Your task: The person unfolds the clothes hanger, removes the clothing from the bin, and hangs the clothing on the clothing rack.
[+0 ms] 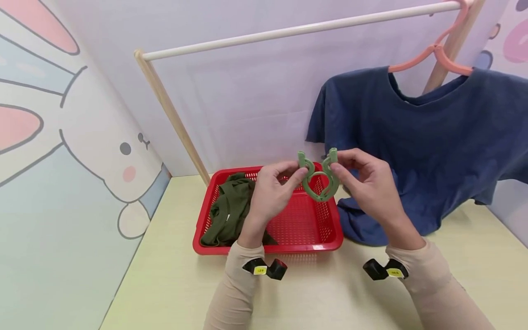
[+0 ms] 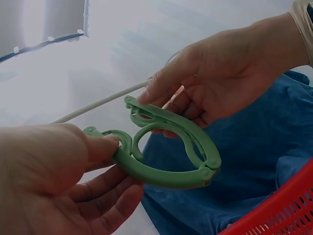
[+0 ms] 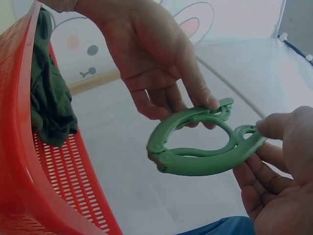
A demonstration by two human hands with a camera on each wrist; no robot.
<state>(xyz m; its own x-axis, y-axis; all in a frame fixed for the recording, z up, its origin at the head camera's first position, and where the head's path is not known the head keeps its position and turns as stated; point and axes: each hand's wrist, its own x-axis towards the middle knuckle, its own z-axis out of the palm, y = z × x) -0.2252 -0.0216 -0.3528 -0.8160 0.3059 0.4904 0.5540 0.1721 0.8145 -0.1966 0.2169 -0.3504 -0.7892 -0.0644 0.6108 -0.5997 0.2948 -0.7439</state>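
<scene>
A green folding clothes hanger [image 1: 321,195], bent into a rounded U, is held up over the red basket [image 1: 268,250]. My left hand [image 1: 270,192] pinches one arm end between thumb and fingers. On the other arm end, my right hand [image 1: 369,183] has the same kind of pinch. The hanger's joint [image 2: 208,172] and its hook, folded inside the loop, show in the left wrist view. A dark green garment [image 1: 233,208] lies bunched in the basket's left part, partly hidden behind my left hand in the head view.
A white rail [image 1: 288,31] on wooden posts [image 1: 173,114] spans the back. From its right end a navy T-shirt [image 1: 429,133] hangs on a pink hanger [image 1: 425,58], its lower part resting on the pale yellow table [image 1: 165,275] right of the basket.
</scene>
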